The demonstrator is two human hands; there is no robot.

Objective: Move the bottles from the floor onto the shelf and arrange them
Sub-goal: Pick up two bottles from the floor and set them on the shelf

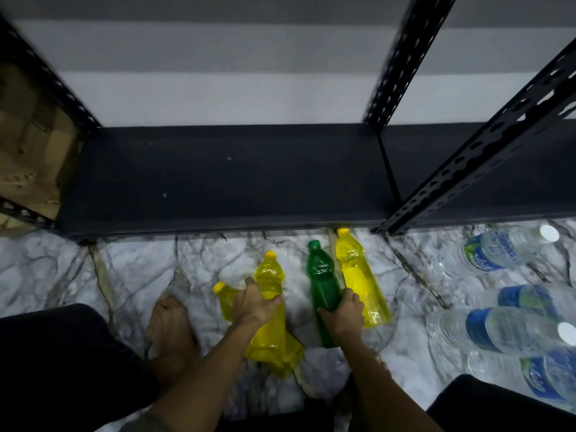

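Green bottle (322, 288) in right hand (344, 313) grip, floor-level.

left hand (254, 302) grips yellow bottle (270, 277) | right hand (344, 311) grips green bottle (322, 283)

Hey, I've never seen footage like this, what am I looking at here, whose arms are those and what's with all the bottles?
There is one picture, from a wide-angle camera worn on a person's head, looking down at their own arms. No machine is involved. The left hand grips a yellow bottle; the right hand grips a green bottle. More yellow bottles lie beside them on the marble floor, with clear water bottles at the right. Ahead is the dark shelf with no bottles on it in view. A bare foot shows at the left.
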